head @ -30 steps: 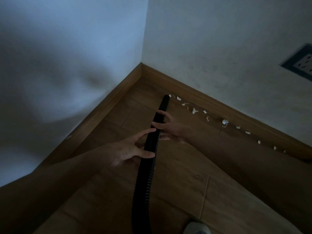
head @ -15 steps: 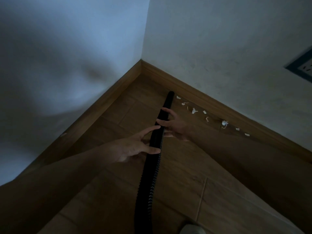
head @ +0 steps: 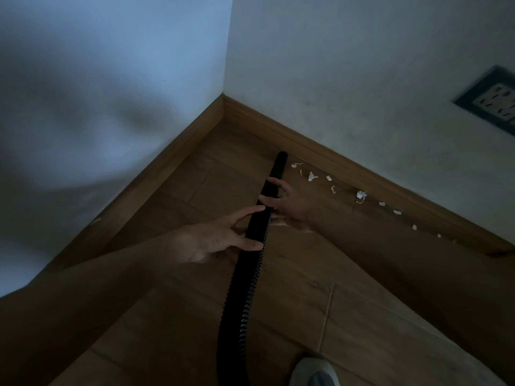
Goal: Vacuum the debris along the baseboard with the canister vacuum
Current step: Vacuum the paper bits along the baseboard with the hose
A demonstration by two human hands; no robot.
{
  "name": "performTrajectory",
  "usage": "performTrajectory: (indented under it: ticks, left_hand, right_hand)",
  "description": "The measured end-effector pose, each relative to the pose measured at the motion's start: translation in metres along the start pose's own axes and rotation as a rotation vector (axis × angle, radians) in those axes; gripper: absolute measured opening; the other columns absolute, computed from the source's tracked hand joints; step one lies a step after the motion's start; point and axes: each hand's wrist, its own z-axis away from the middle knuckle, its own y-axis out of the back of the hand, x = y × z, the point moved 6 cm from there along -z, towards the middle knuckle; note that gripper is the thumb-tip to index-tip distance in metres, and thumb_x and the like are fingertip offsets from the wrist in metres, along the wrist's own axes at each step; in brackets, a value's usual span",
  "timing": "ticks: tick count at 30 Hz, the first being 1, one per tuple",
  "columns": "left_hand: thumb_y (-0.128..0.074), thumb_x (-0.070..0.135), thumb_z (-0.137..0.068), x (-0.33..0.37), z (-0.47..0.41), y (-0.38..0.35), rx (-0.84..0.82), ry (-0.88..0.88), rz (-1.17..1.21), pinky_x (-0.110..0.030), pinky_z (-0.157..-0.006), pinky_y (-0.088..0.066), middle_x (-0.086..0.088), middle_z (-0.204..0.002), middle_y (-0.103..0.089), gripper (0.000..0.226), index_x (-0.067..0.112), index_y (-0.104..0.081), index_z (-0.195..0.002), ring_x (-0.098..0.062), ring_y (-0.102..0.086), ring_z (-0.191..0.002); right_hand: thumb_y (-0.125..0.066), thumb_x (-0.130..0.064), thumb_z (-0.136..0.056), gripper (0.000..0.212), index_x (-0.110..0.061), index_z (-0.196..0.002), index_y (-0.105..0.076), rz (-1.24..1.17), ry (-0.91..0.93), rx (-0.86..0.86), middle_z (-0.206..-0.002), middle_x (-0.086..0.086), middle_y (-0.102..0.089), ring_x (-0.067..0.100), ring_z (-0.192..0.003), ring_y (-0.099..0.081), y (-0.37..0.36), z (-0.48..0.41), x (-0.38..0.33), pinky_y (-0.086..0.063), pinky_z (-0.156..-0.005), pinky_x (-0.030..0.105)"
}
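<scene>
A black ribbed vacuum hose (head: 245, 288) runs up the middle of the wooden floor and ends in a smooth black nozzle (head: 278, 167) close to the wooden baseboard (head: 320, 151). My left hand (head: 214, 240) holds the hose from the left, thumb and fingers curled round it. Higher up, my right hand (head: 287, 204) grips the nozzle from the right. Several white paper scraps (head: 310, 176) lie in a line along the baseboard, right of the nozzle tip. A larger white crumpled bit (head: 361, 195) sits further along.
Two white walls meet at a corner (head: 223, 96) beyond the nozzle. A wall socket plate (head: 493, 100) is at the right edge. A grey shoe toe (head: 312, 371) shows at the bottom. The room is dim.
The nozzle tip has slid right along the baseboard past the first scraps, which are no longer visible. Both hands keep their hold on the hose.
</scene>
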Motion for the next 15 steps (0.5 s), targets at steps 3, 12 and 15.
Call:
performTrajectory:
  ticks: [3,12,15]
  left_hand:
    - [-0.080,0.011,-0.074,0.000,0.002,-0.002,-0.016,0.001,-0.034,-0.050,-0.096,-0.053,-0.010,-0.137,-0.057,0.082,0.054,-0.047,-0.135,-0.033,-0.063,-0.114]
    - [-0.073,0.002,-0.083,0.004,0.001,-0.017,-0.070,-0.051,-0.059,-0.038,-0.093,-0.057,-0.009,-0.137,-0.056,0.079,0.043,-0.042,-0.143,-0.024,-0.069,-0.104]
    - [-0.066,-0.007,-0.085,0.007,0.000,-0.017,-0.018,-0.142,-0.096,-0.010,-0.075,-0.054,-0.007,-0.143,-0.051,0.077,0.026,-0.037,-0.149,-0.004,-0.060,-0.097]
  right_hand:
    - [-0.075,-0.009,-0.084,0.075,-0.033,-0.145,-0.040,-0.011,-0.005,0.019,-0.122,0.005,-0.061,0.027,-0.100,-0.069,0.002,0.005,0.004,-0.058,-0.080,0.042]
    - [-0.074,-0.009,-0.083,0.076,-0.034,-0.146,-0.038,-0.063,-0.034,0.044,-0.133,0.011,-0.055,0.031,-0.107,-0.065,0.012,0.019,0.013,-0.058,-0.084,0.044]
    - [-0.074,-0.009,-0.084,0.075,-0.034,-0.146,-0.038,-0.050,-0.029,0.052,-0.134,0.010,-0.054,0.029,-0.105,-0.064,0.011,0.020,0.011,-0.058,-0.075,0.040]
